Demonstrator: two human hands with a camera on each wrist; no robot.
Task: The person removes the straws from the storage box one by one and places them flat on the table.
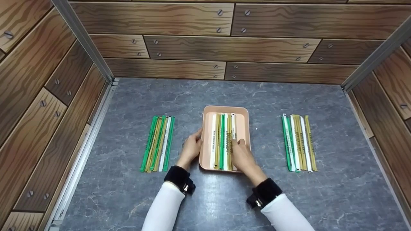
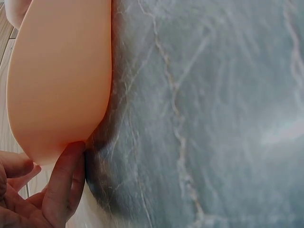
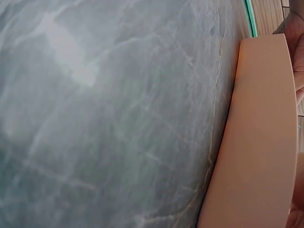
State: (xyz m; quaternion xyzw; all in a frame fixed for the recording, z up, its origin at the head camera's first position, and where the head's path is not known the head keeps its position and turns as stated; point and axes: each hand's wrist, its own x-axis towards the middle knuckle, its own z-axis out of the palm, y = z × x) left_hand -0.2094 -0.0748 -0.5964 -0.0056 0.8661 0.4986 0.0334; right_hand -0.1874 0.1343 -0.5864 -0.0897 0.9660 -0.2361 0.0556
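Note:
A peach-coloured tray (image 1: 208, 111) holds a row of long, slim stick packets (image 1: 222, 128) in white, gold and green, lying lengthwise. My left hand (image 1: 191, 146) is at the tray's left side. In the left wrist view its fingers (image 2: 59, 190) grip the tray's outer wall (image 2: 61, 80) near a corner, between rim and base. My right hand (image 1: 244, 157) reaches over the tray's right part and touches the rightmost packets. Its fingertips are partly hidden, and in the right wrist view the tray wall (image 3: 259, 128) covers most of that hand.
Left of the tray lies a group of green, gold and white packets (image 1: 157, 142). Another such group (image 1: 298, 142) lies to the right. The grey marbled tabletop (image 1: 212, 199) is bounded by wood-patterned panels (image 1: 192, 48) at the back and both sides.

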